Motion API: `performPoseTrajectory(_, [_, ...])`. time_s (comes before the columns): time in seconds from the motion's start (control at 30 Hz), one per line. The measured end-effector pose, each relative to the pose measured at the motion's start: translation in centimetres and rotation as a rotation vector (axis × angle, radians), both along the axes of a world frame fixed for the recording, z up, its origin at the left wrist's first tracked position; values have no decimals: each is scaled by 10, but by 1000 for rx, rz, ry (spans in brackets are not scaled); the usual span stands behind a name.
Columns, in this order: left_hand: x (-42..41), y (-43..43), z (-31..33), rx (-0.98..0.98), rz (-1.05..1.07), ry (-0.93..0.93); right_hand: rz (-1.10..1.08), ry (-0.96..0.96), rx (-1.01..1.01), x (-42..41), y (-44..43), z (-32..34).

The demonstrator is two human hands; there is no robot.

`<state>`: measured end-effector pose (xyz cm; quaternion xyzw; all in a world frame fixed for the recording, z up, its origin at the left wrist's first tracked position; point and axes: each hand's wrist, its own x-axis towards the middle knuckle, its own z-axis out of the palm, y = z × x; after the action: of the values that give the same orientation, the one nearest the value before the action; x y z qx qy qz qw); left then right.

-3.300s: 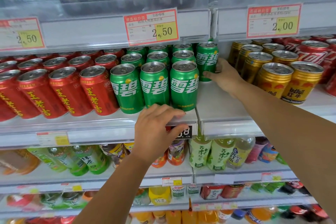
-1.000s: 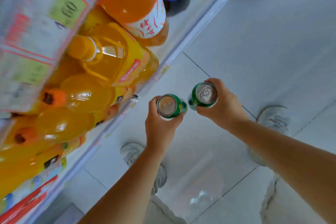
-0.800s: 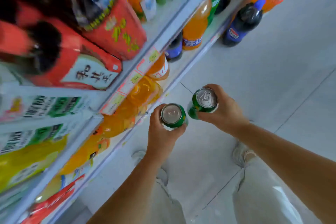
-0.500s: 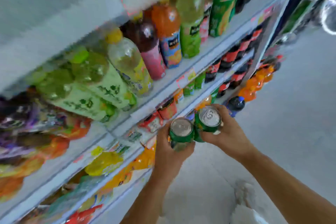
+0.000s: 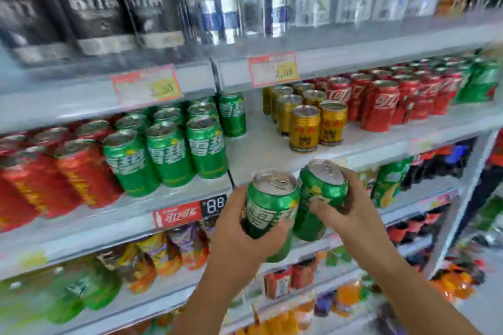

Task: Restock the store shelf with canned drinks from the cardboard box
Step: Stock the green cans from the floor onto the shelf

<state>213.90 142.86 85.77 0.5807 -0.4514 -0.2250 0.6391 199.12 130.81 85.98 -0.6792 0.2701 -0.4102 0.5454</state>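
Green shelved cans [image 5: 168, 149] stand in rows on the shelf [image 5: 258, 149], bare space beside them. The left hand [image 5: 239, 236] grips a first can [image 5: 269, 207], the right hand [image 5: 353, 217] a second can [image 5: 324, 193], both unplaced just before it; blur perhaps hides further gaps.

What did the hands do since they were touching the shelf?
The left hand came off the shelf and the right hand let go of the back can. Each took a green can, held low over the floor a second ago, then lifted up: left can, right can. Both grips stayed since. The shelved green cans and gold cans stayed put.
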Motion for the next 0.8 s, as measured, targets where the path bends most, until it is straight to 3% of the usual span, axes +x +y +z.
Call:
performPoseTrajectory(0.27, [75,31,28,-66,224,86,94,9,-153,87,-28,54])
performPoseTrajectory(0.63, [106,13,11,-3,317,7,96,150,-43,157,-91,45])
performPoseTrajectory(0.8, [110,7,2,-24,380,-63,204,223,-11,160,-97,34])
